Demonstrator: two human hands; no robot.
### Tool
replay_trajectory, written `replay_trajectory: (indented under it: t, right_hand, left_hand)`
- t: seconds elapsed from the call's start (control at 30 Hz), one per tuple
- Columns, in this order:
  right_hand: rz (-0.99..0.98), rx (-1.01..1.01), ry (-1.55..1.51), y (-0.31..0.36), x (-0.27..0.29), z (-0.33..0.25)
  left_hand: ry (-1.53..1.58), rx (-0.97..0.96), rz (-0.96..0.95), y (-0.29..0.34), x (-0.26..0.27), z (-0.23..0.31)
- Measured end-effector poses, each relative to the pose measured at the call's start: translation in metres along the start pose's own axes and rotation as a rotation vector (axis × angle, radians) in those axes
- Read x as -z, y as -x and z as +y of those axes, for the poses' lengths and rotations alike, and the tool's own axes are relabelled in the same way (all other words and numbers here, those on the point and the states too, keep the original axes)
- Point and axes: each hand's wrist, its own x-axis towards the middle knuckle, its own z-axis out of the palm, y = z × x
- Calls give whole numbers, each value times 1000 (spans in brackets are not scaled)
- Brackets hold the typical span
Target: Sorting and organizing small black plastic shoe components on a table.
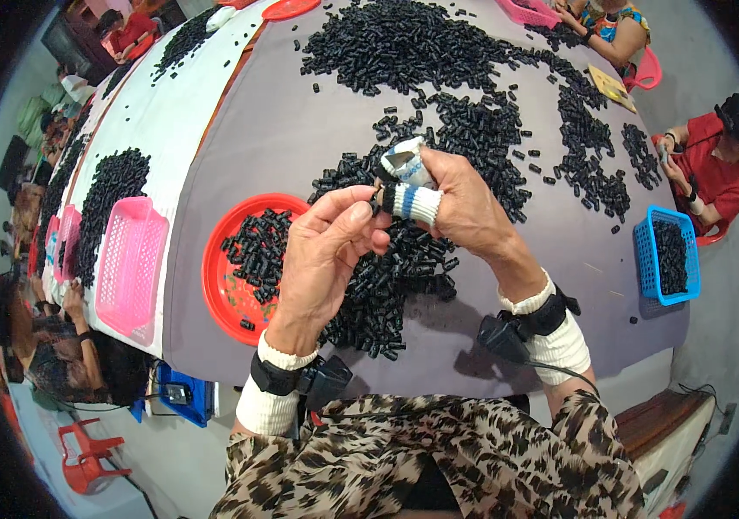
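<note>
My left hand (326, 246) is closed, its thumb and index finger pinching a small black cylindrical piece (376, 201) that is mostly hidden. Opposite it, my right hand (471, 206) has its fingers drawn together against the same piece. White knit covers with blue stripes (414, 202) wrap its thumb and forefinger ends. Both hands are above a heap of black cylindrical pieces (378, 298) on the grey-covered table (253, 112). Left of my left hand, a round red tray (215, 296) holds more black pieces and some green bits.
A large black heap (395, 43) spreads across the far table. At right stand a blue basket (691, 259) of black pieces and a person in red (716, 173). Pink baskets (131, 264) line the white-covered table (188, 112) at left. Other people sit around both tables.
</note>
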Motion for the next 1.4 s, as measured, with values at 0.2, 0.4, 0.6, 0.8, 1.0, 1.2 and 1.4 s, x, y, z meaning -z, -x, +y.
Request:
replay_trajectory:
  t: [0.2, 0.4, 0.6, 0.8, 1.0, 1.2, 1.4]
  right_hand:
    - [-33, 17, -44, 1, 2, 1]
    - [32, 75, 25, 5, 9, 17]
    - [-9, 49, -25, 9, 1, 14]
    - [-22, 72, 67, 11, -1, 7]
    - [34, 137, 85, 10, -3, 3]
    - [4, 147, 61, 9, -4, 10]
    - [-1, 177, 99, 8, -3, 13]
  left_hand:
    - [208, 58, -88, -5, 3, -6]
    - [343, 57, -141, -6, -5, -3]
    - [389, 48, -68, -5, -2, -6]
    - [359, 28, -67, -3, -11, -6]
    - [336, 9, -70, -3, -10, -11]
    - [164, -37, -73, -4, -7, -7]
    - [41, 3, 33, -6, -11, -2]
